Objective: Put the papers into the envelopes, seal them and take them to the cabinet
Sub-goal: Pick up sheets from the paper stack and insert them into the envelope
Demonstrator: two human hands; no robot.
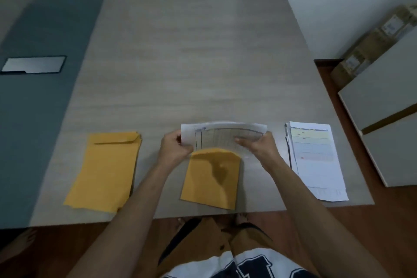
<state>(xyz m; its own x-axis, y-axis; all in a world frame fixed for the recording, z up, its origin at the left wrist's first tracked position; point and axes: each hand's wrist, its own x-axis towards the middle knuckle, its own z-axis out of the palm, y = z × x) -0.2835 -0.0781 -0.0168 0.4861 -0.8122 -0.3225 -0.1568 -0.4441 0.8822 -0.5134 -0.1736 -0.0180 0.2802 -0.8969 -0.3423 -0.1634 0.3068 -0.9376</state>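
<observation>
A yellow-brown envelope (pixel 211 179) lies at the table's front middle, its mouth pointing away from me. A printed paper (pixel 223 135) with a table on it is bowed above that mouth, its lower part behind the envelope's top edge. My left hand (pixel 174 148) pinches the paper's left edge. My right hand (pixel 259 145) grips its right side. A stack of empty envelopes (pixel 106 169) lies to the left. A pile of printed papers (pixel 313 158) lies to the right.
The wooden table (pixel 191 63) has a grey strip along its left with a dark-framed cable hatch (pixel 33 64). White cabinet panels (pixel 383 106) and cardboard boxes (pixel 372 45) stand on the floor at the right. My legs show below the table's front edge.
</observation>
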